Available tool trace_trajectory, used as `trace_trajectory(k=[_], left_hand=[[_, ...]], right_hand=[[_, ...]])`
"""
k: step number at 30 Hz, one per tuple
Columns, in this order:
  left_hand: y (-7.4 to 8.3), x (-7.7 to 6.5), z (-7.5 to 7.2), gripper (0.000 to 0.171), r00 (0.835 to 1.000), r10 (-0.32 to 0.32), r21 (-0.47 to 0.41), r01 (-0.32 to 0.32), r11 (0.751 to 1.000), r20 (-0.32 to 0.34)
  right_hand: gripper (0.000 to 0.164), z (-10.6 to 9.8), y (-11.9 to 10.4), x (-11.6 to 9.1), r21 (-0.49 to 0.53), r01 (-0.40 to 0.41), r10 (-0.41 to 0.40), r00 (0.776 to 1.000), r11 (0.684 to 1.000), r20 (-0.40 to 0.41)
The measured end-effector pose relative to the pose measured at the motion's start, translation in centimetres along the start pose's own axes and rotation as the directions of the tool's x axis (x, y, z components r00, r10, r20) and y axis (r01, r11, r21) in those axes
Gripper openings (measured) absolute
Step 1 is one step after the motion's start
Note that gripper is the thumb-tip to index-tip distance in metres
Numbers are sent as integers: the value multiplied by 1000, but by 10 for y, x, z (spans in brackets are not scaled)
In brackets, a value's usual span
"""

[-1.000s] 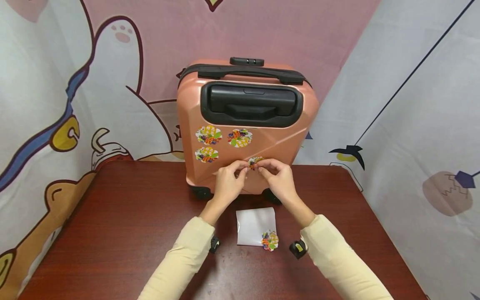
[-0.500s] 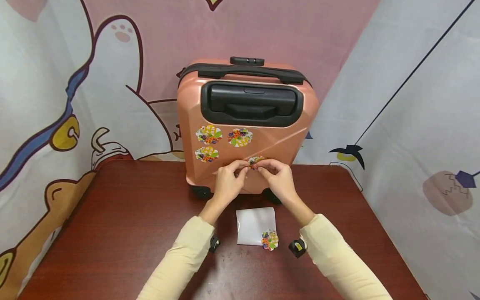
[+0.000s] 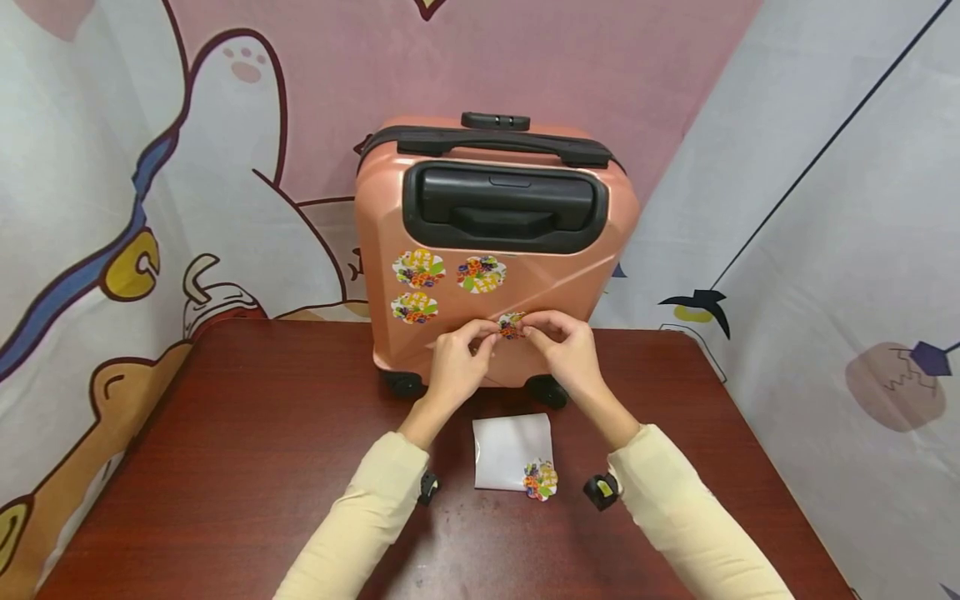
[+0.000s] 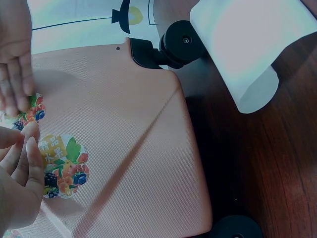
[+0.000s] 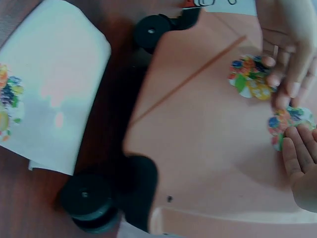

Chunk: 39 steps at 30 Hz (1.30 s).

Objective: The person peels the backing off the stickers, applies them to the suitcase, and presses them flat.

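An upright salmon-pink suitcase (image 3: pixel 465 354) bears several round fruit-print stickers, including an upper-left one (image 3: pixel 418 269), an upper-middle one (image 3: pixel 482 275) and a lower-left one (image 3: pixel 414 307). Low on its middle, another fruit sticker (image 3: pixel 512 326) lies between both hands. My left hand (image 3: pixel 456 360) pinches its left edge with thumb and forefinger. At the right edge, my right hand (image 3: pixel 567 354) holds it between forefinger and thumb. In the right wrist view, the right fingers (image 5: pixel 299 146) cover part of this sticker (image 5: pixel 277 124). How firmly it adheres cannot be told.
On the brown table (image 3: pixel 262 450), a white sheet (image 3: pixel 506 450) lies before the suitcase, with a fruit sticker (image 3: pixel 540 480) at its lower right corner. Black wheels (image 3: pixel 547 390) support the suitcase. A cartoon-printed cloth (image 3: pixel 315 108) hangs behind.
My right hand has shifted slightly right along the sticker, exposing more of its print. My left hand stays nearly where it was, and so do the suitcase and sheet.
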<state>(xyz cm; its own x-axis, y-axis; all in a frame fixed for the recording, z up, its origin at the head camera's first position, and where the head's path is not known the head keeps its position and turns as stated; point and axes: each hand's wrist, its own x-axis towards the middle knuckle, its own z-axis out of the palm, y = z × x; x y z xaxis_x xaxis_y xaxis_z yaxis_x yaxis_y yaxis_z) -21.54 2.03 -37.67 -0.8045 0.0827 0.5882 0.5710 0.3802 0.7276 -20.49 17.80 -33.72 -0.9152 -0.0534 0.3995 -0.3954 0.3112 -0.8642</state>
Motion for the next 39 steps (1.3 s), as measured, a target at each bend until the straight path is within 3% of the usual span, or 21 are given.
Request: trace_trajectory(k=[7,19,30,35,39], left_hand=[[0,0,0,9,1000,1,1,-1,1000,1],[2,-1,0,11,1000,-11,1,11,1000,10],[1,-1,0,10,1000,7,12,-7,1000,-12],[1,-1,0,10,1000,9,16,-9,1000,-11],[2,-2,0,11,1000,11,10,-11,1000,-3]], right_hand=[[12,-7,-9,2,56,1,-1,1000,998,1],[13,-4,-18,-13,-41,-106,106,994,994,-14],[14,-10,-34,-6,18,-45,45,998,999,-44],[14,-12,-27,-8,11,-59,59,997,998,-45],[14,-14,-10,-7,34,-72,74,996,997,-45]])
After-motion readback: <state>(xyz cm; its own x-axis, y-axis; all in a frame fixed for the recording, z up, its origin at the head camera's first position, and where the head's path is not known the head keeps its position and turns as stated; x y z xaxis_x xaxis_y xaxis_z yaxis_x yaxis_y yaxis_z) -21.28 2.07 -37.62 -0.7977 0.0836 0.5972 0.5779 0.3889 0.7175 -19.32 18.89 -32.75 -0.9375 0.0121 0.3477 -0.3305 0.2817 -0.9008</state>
